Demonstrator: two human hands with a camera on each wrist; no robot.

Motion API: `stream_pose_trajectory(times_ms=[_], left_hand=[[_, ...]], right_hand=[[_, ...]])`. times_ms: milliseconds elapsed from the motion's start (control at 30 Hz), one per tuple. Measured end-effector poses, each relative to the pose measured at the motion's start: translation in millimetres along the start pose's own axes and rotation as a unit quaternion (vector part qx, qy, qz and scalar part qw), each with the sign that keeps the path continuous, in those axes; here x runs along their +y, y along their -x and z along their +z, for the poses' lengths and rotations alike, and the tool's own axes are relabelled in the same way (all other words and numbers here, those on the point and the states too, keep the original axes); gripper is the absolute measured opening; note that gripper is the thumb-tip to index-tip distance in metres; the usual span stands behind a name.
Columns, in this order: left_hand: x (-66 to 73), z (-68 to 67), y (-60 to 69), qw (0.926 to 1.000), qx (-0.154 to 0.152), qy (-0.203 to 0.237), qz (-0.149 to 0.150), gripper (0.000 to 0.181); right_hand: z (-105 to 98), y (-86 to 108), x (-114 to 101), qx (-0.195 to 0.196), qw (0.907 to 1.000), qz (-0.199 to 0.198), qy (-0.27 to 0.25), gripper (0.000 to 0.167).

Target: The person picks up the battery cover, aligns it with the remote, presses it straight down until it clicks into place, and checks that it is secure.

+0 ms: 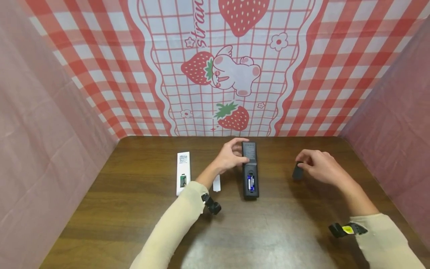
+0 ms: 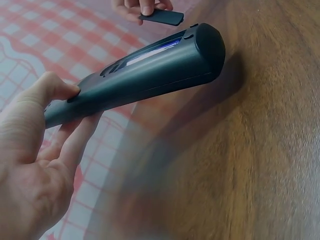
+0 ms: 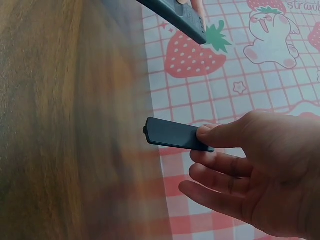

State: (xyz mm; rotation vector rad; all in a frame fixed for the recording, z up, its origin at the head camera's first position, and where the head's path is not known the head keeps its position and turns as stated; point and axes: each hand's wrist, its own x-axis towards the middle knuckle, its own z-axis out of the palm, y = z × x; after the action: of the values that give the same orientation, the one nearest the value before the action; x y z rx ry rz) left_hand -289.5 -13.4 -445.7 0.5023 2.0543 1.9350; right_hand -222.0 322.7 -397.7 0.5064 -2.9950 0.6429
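Observation:
My left hand (image 1: 230, 156) grips a black remote control (image 1: 249, 153) by its upper end, thumb on the back face and fingers around the far side. The remote's back faces up, and blue-and-white batteries (image 1: 251, 183) lie in its uncovered compartment. In the left wrist view the remote (image 2: 150, 75) is lifted off the table, its shadow below. Off to the right, my right hand (image 1: 319, 166) pinches a black battery cover (image 3: 172, 134) by one end between thumb and fingers. The cover hangs in the air, apart from the remote.
A white remote control (image 1: 183, 168) lies back up at the left, its battery compartment uncovered. Near my left wrist lies a white battery cover (image 1: 217, 184), partly hidden by the forearm. The brown wooden table (image 1: 268, 231) meets a strawberry-patterned cloth (image 1: 235, 67) at its far edge.

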Motion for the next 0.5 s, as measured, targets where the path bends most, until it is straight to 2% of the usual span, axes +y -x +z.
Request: stream_pose_trajectory(times_ms=[167, 300, 500], left_hand=[[1.3, -4.8, 2.2, 0.9999, 0.010, 0.012, 0.005, 0.081], [1.7, -7.6, 3.5, 0.9996, 0.024, 0.006, 0.012, 0.080], [3.8, -10.1, 6.0, 0.9994, 0.031, 0.009, 0.009, 0.082]], right_hand=[[2.5, -1.4, -3.3, 0.005, 1.0000, -0.004, -0.004, 0.014], [3.8, -3.4, -4.4, 0.011, 0.9999, -0.008, -0.007, 0.012], [7.3, -5.1, -8.5, 0.020, 0.9997, -0.011, -0.007, 0.011]])
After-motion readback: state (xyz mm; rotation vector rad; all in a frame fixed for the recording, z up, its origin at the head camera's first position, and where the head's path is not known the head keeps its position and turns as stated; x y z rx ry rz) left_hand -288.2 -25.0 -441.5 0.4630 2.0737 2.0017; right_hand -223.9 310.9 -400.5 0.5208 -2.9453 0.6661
